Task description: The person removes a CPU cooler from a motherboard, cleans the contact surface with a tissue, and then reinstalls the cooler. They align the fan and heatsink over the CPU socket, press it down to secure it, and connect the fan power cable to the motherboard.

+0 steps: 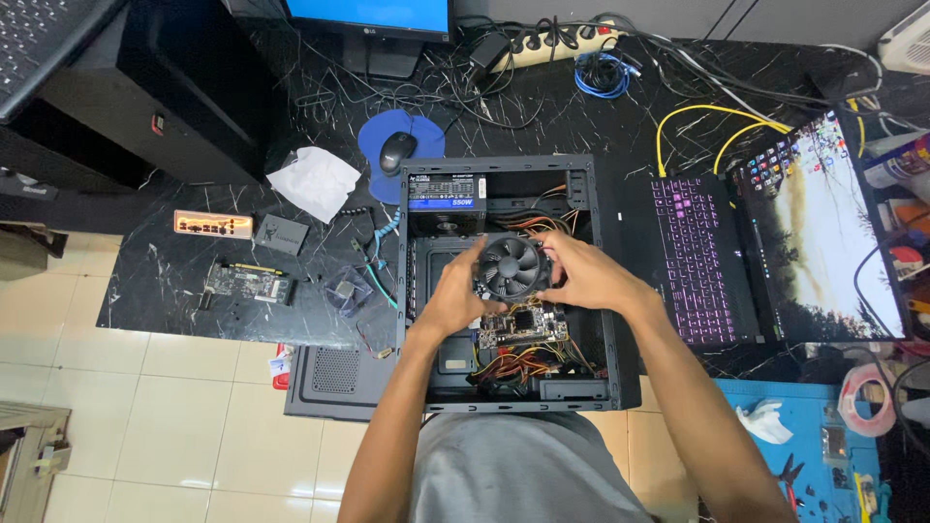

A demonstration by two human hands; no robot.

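1. Nearest the camera, the open computer case is seen lying on its side on the dark marbled bench, its side panel already off and resting just beside it at the lower left.

2. Inside the case, the motherboard is seated, with orange and yellow wiring bunched below it (whether any of it is plugged in cannot be told).

3. The black cooler fan is held over the upper part of the motherboard, between both hands. The left hand has its fingers closed on the fan's left edge; the right hand has its fingers clasped on the right edge. Whether the fan already sits on its mount or is lifted clear of it cannot be told, so this step is judged to be in hand, not finished.

4. Farther in, the power supply is already fitted at the far end of the case.

5. To the left on the bench, a graphics card, a rear port plate and a small flat grey box lie loose, well apart from the case; these are judged still outside the build.

6. Farthest off, a mouse on a blue pad, a power strip and an open laptop to the right are seen.
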